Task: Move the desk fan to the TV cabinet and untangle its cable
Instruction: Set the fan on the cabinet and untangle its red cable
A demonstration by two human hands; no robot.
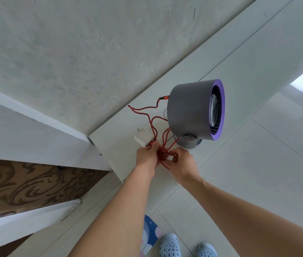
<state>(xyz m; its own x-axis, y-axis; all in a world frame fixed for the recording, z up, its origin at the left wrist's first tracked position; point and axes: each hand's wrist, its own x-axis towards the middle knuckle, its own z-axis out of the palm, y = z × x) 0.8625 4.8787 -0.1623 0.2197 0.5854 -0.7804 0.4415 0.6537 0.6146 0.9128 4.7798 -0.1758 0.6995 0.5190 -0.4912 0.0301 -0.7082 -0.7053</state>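
A grey desk fan [189,110] with a purple front rim stands on its round base on the pale TV cabinet top [121,127]. A red braided cable [151,119] runs from the plug in the fan's back, loops loosely over the cabinet and bunches into a knot near the front edge. My left hand [147,156] and my right hand [181,160] both pinch that knot from either side. A white power adapter [142,139] lies on the cabinet just left of my left hand, with the cable's end at it.
A pale plastered wall [63,62] rises behind the cabinet. A brown patterned surface [26,184] shows at the lower left. Light floor tiles [258,173] lie to the right. My feet in blue clogs [170,245] stand below, beside a patterned mat [149,232].
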